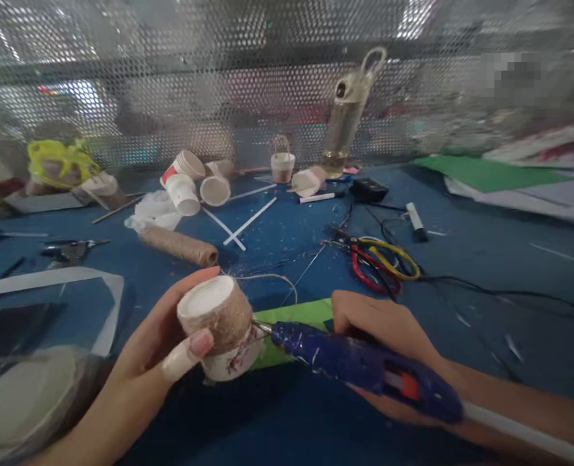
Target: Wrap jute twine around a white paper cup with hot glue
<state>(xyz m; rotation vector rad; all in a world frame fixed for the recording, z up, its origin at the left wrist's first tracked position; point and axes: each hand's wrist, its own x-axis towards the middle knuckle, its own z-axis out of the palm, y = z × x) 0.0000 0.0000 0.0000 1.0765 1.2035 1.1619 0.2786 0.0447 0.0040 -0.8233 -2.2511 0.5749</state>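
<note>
My left hand is closed around a small paper cup, tilted toward the left, with its thumb across the near side. Brown twine wraps much of the cup's wall, and a white band with a reddish print shows at its lower part. In my right hand lies a blue hot glue gun with a glue stick out of its back end. Its metal nozzle is at the twine's edge on the cup, and I cannot tell whether it touches. Behind the cup lies a spool of twine, with a loose strand curving to the right.
Green paper lies under the glue gun. Red and yellow handled pliers and black cords are at the right. Paper cups, a tiny handled basket and a bottle stand toward the perforated metal screen.
</note>
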